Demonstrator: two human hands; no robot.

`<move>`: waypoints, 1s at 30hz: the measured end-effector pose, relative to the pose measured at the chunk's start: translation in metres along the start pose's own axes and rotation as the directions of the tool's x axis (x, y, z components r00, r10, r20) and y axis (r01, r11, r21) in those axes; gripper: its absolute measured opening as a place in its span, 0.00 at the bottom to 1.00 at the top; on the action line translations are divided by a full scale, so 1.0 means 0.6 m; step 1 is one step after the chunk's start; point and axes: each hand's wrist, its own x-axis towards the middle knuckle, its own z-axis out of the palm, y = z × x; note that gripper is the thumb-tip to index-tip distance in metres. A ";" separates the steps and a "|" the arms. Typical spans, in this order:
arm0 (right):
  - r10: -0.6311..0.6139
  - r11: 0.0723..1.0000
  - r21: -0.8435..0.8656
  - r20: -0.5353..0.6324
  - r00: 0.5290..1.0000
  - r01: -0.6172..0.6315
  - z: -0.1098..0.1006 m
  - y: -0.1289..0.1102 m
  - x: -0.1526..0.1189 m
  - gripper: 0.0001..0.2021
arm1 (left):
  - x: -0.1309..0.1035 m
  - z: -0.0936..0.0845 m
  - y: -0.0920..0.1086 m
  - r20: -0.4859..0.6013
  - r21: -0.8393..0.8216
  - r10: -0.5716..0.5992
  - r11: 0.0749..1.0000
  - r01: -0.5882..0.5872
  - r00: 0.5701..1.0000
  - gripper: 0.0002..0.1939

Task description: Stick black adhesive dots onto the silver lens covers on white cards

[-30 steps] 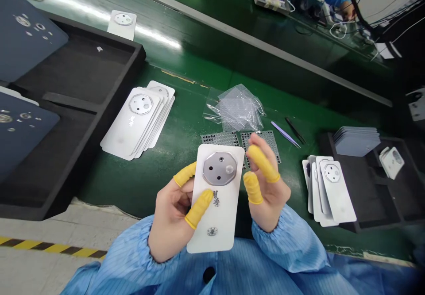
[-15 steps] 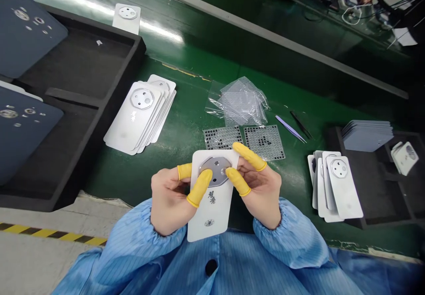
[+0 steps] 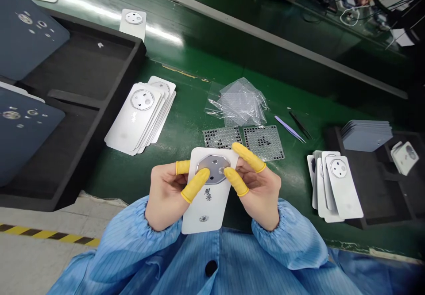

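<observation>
Between my two hands is a white phone back cover (image 3: 202, 208) with a grey octagonal camera plate at its upper end. My left hand (image 3: 169, 193) grips its left edge, the thumb in a yellow finger cot lying on the plate. On the other side, my right hand (image 3: 257, 184) pinches the upper right edge, its thumb on the plate beside a round lens spot. Just beyond the cover lie two clear sheets dotted with small black round pieces, the left sheet (image 3: 222, 136) partly hidden by it and the right sheet (image 3: 264, 142) in fuller view.
Left of the hands lies a fanned stack of white covers (image 3: 128, 127), beside a black foam tray (image 3: 109, 91) holding dark blue panels. Clear plastic bags (image 3: 244, 102), purple tweezers (image 3: 289, 129) and black tweezers (image 3: 299, 124) lie ahead. More covers (image 3: 345, 189) overlap at right by another black tray (image 3: 381, 197).
The held cover has shifted slightly left and tilted a little, its lower end rising in view. Both hands keep their grip, and the thumbs stay on the camera plate.
</observation>
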 end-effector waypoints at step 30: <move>0.644 0.598 0.292 0.378 0.665 -0.746 -0.011 -0.063 0.032 0.21 | 0.033 0.005 0.065 0.280 -0.107 -0.533 0.809 0.578 0.798 0.11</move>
